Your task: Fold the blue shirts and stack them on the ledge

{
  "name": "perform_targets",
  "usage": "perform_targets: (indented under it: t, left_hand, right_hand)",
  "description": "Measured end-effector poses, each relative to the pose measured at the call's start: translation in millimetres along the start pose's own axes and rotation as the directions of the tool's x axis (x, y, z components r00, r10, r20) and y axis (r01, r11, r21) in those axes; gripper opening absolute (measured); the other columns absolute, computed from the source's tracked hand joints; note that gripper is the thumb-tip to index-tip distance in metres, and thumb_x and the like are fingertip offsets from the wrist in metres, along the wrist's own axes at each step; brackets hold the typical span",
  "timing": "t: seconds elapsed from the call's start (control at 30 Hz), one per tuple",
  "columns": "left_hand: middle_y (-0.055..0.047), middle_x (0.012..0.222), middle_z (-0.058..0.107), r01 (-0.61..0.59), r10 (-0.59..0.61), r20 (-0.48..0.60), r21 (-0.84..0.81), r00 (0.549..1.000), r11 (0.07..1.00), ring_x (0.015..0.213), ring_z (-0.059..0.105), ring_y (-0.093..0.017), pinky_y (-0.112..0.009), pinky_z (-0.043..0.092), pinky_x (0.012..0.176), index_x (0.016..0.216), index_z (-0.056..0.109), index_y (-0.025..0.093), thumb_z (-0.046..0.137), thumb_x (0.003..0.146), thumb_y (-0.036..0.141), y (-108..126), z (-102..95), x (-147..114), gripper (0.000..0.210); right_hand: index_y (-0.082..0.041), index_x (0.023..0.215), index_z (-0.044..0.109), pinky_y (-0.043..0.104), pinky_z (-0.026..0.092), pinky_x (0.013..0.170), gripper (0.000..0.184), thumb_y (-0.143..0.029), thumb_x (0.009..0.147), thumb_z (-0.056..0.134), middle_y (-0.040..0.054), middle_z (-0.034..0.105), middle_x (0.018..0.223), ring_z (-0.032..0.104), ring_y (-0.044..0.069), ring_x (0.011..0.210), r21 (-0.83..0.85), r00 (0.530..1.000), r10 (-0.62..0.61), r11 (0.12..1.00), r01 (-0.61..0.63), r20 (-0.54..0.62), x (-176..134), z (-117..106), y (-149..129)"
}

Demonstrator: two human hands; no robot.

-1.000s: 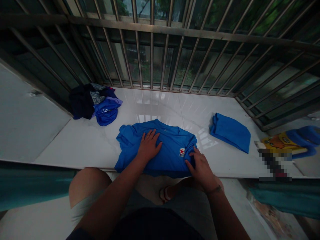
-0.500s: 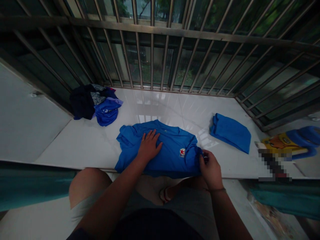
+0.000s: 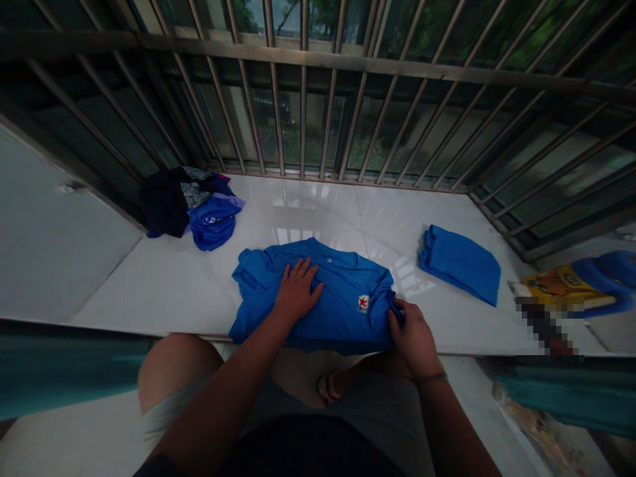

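A blue T-shirt [image 3: 342, 285] with a red and white badge lies on the white ledge in front of me, its collar toward the window and its lower part at the ledge's near edge. My left hand [image 3: 299, 289] rests flat on the shirt's chest, fingers spread. At the shirt's right side, my right hand [image 3: 413, 331] pinches the sleeve between thumb and fingers. The sleeve's edge is bunched there, partly hidden by my fingers.
A folded blue garment [image 3: 462, 266] lies on the ledge [image 3: 318, 209] to the right. Crumpled dark and blue clothes [image 3: 211, 222] are piled at the left. A yellow and blue object [image 3: 571, 285] sits far right. Metal bars [image 3: 303, 119] run along the back.
My right hand has shifted slightly left with the sleeve, drawing its edge inward. The left hand stays flat on the shirt.
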State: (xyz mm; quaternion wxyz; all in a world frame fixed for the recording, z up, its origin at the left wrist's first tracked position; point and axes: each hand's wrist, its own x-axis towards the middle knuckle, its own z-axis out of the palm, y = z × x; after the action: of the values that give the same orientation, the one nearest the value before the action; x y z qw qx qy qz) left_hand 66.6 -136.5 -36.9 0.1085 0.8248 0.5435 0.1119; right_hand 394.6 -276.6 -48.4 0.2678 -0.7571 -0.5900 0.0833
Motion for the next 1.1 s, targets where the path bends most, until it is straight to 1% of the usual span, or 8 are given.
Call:
perform_targets:
  t: [0.17, 0.37, 0.53, 0.73, 0.87, 0.93, 1.0, 1.1]
  left_hand:
    - [-0.008, 0.186, 0.044, 0.007, -0.007, 0.005, 0.004, 1.0, 1.0, 0.175, 0.037, -0.033, -0.063, 0.025, 0.146, 0.171, 0.057, 0.027, 0.049, 0.115, 0.055, 0.7, -0.6, 0.2, 0.063]
    - [-0.009, 0.186, 0.044, 0.002, -0.002, 0.001, -0.001, 1.0, 1.0, 0.175, 0.037, -0.033, -0.064, 0.025, 0.145, 0.171, 0.058, 0.027, 0.049, 0.115, 0.054, 1.4, -1.6, -0.4, 0.063]
    - [-0.01, 0.186, 0.043, -0.002, 0.002, -0.001, 0.007, 1.0, 1.0, 0.175, 0.036, -0.033, -0.064, 0.026, 0.145, 0.171, 0.057, 0.024, 0.047, 0.115, 0.055, 0.0, 0.7, 0.1, 0.065]
    - [-0.008, 0.186, 0.043, 0.005, -0.005, 0.005, 0.006, 1.0, 1.0, 0.175, 0.037, -0.033, -0.064, 0.025, 0.145, 0.171, 0.057, 0.028, 0.049, 0.115, 0.055, 0.1, 0.9, 0.7, 0.063]
    - [-0.007, 0.186, 0.044, 0.009, -0.009, 0.002, 0.009, 1.0, 1.0, 0.175, 0.037, -0.032, -0.063, 0.025, 0.145, 0.171, 0.057, 0.03, 0.049, 0.115, 0.055, 0.8, -0.3, 0.2, 0.062]
    - [-0.007, 0.186, 0.044, 0.009, -0.009, 0.002, 0.008, 1.0, 1.0, 0.175, 0.037, -0.032, -0.063, 0.025, 0.145, 0.171, 0.057, 0.03, 0.049, 0.115, 0.055, 0.9, -0.7, 0.1, 0.062]
    - [-0.007, 0.186, 0.044, 0.006, -0.006, 0.004, 0.008, 1.0, 1.0, 0.174, 0.038, -0.033, -0.063, 0.025, 0.145, 0.171, 0.057, 0.03, 0.049, 0.115, 0.055, 0.7, -0.9, 0.1, 0.062]
    - [-0.008, 0.186, 0.044, 0.005, -0.005, 0.004, 0.01, 1.0, 1.0, 0.174, 0.038, -0.033, -0.063, 0.025, 0.145, 0.171, 0.057, 0.029, 0.049, 0.115, 0.055, 0.2, -0.7, 0.4, 0.062]
  right_hand:
    - [-0.019, 0.134, 0.073, 0.051, 0.063, 0.103, 0.043, -0.046, 0.105, 0.056, 0.0175, 0.077, 0.124, 0.075, 0.034, 0.111, 0.001, 1.0, 0.014, 1.0, -0.014, -0.004, 0.3, -1.0, 5.1]
    - [-0.019, 0.134, 0.073, 0.05, 0.062, 0.107, 0.044, -0.049, 0.105, 0.057, 0.0167, 0.077, 0.126, 0.075, 0.033, 0.114, 0.018, 1.0, 0.011, 1.0, -0.01, -0.018, -1.3, 2.4, 4.2]
    - [-0.02, 0.131, 0.073, 0.049, 0.062, 0.105, 0.042, -0.048, 0.104, 0.059, 0.0167, 0.077, 0.125, 0.075, 0.033, 0.113, 0.029, 1.0, 0.003, 1.0, -0.003, -0.01, -0.1, 1.5, 6.1]
    - [-0.021, 0.13, 0.074, 0.048, 0.062, 0.102, 0.042, -0.049, 0.103, 0.058, 0.016, 0.078, 0.122, 0.075, 0.033, 0.111, 0.035, 1.0, 0.008, 0.999, -0.007, -0.009, 1.2, 1.0, 9.1]
    - [-0.021, 0.128, 0.076, 0.047, 0.063, 0.098, 0.041, -0.047, 0.101, 0.058, 0.0158, 0.08, 0.124, 0.076, 0.032, 0.106, 0.074, 0.999, 0.045, 0.996, -0.044, -0.014, 1.7, 0.2, 9.8]
    - [-0.021, 0.128, 0.076, 0.046, 0.063, 0.097, 0.041, -0.046, 0.101, 0.059, 0.0158, 0.081, 0.125, 0.076, 0.032, 0.106, 0.098, 0.997, 0.071, 0.993, -0.069, -0.017, 1.6, -2.5, 6.7]
    - [-0.022, 0.127, 0.077, 0.045, 0.063, 0.098, 0.039, -0.046, 0.102, 0.059, 0.0154, 0.081, 0.124, 0.076, 0.032, 0.107, 0.112, 0.997, 0.067, 0.992, -0.063, -0.031, 0.8, -6.5, -0.3]
    - [-0.023, 0.126, 0.078, 0.047, 0.062, 0.102, 0.034, -0.04, 0.104, 0.058, 0.0144, 0.08, 0.123, 0.076, 0.032, 0.112, 0.095, 0.999, -0.022, 0.995, 0.026, -0.042, -1.8, -12.5, -17.6]
